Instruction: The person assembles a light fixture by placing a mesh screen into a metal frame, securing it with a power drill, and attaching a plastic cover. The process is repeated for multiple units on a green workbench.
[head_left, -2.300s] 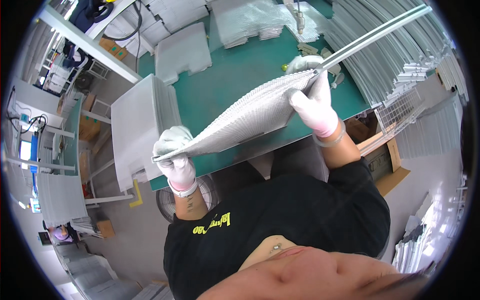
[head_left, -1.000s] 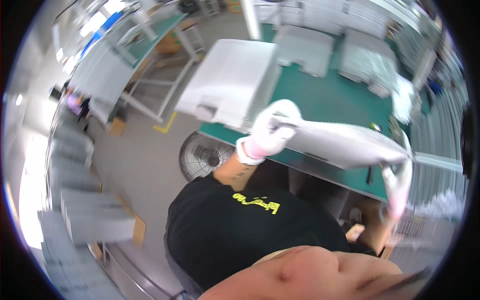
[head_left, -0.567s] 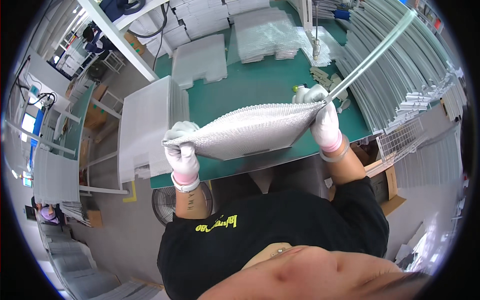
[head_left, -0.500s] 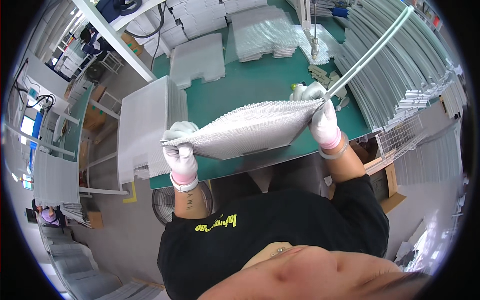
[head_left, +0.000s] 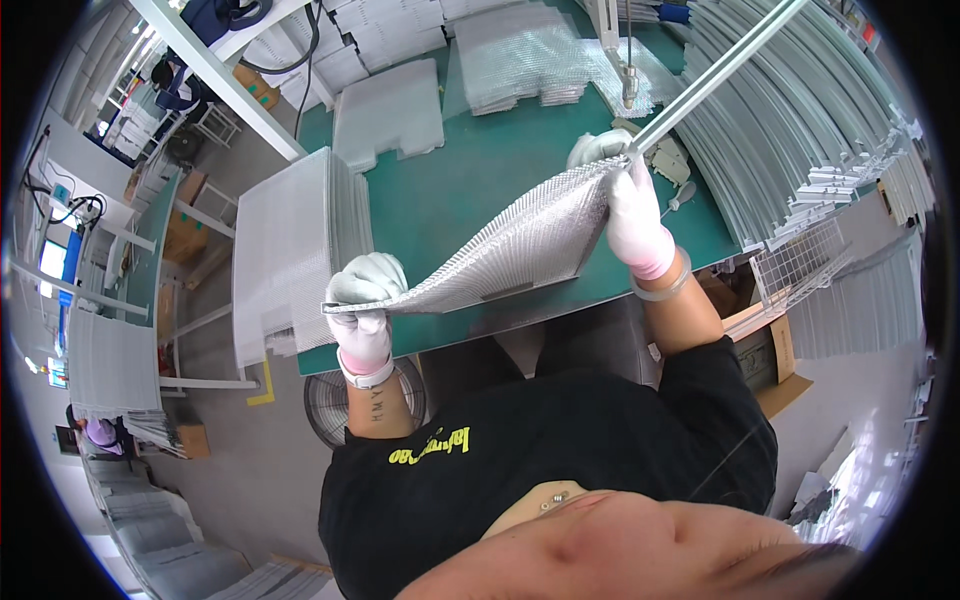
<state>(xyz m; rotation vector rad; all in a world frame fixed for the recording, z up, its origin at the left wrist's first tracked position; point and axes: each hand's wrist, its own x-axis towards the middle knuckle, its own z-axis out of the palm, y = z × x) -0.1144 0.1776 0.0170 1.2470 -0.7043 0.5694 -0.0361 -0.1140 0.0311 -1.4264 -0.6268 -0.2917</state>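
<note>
A silvery mesh sheet [head_left: 530, 232] is held up over the near part of the green table, its top edge bowed and its right end higher than its left. My left hand [head_left: 366, 292], in a white glove, is closed around the sheet's left end. At the opposite end my right hand [head_left: 632, 205], also gloved, grips the sheet's upper corner. From that corner a long, pale, narrow strip [head_left: 715, 82] slants up to the far right. Whether the strip is joined to the sheet cannot be made out under the fingers.
Stacked mesh sheets [head_left: 285, 245] stand at the table's left, with more piles [head_left: 390, 110] at the back. Many long pale strips [head_left: 790, 130] line the right side. A screwdriver [head_left: 680, 196] lies near my right hand. A vertical tool [head_left: 629, 85] hangs behind. A wire basket [head_left: 800, 265] sits right.
My right hand has risen and shifted slightly left, lifting the sheet's right end and carrying the strip along. The sheet now slopes more steeply. My left hand has barely moved.
</note>
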